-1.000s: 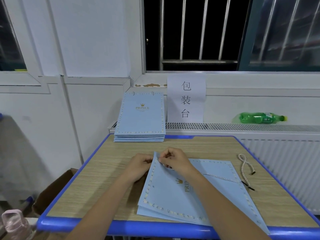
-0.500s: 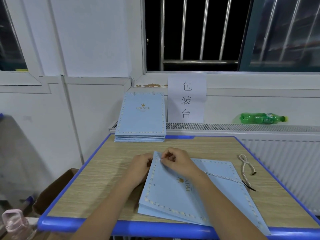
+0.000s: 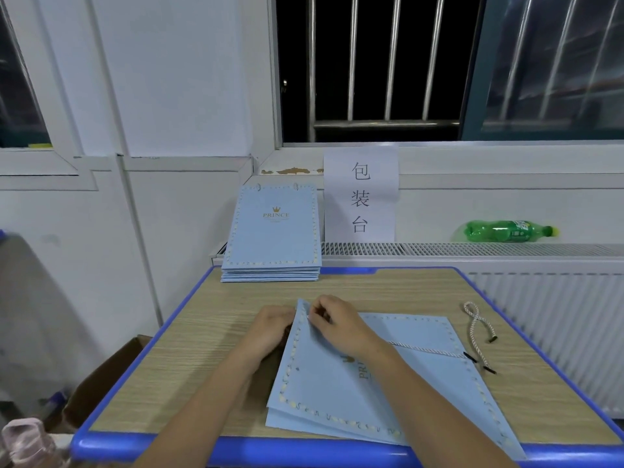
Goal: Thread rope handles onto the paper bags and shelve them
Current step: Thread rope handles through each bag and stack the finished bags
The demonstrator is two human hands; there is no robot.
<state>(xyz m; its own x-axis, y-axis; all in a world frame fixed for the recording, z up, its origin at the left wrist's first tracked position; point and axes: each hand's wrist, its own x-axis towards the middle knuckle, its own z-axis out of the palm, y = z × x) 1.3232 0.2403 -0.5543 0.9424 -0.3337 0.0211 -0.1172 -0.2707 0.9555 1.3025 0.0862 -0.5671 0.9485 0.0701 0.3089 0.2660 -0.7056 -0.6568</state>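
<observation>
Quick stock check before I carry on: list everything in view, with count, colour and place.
paper bags being threaded: two or more, light blue, front of the table.
stack of bags: one, light blue, table's far left.
rope in use: one, white, across the top bag.
spare rope: one, white, table's right.
table: one, wood, blue rim.
paper sign: one, white, on the wall.
bottle: one, green, lying on the radiator top.
left hand: grips the bag's corner.
right hand: pinches there too.
</observation>
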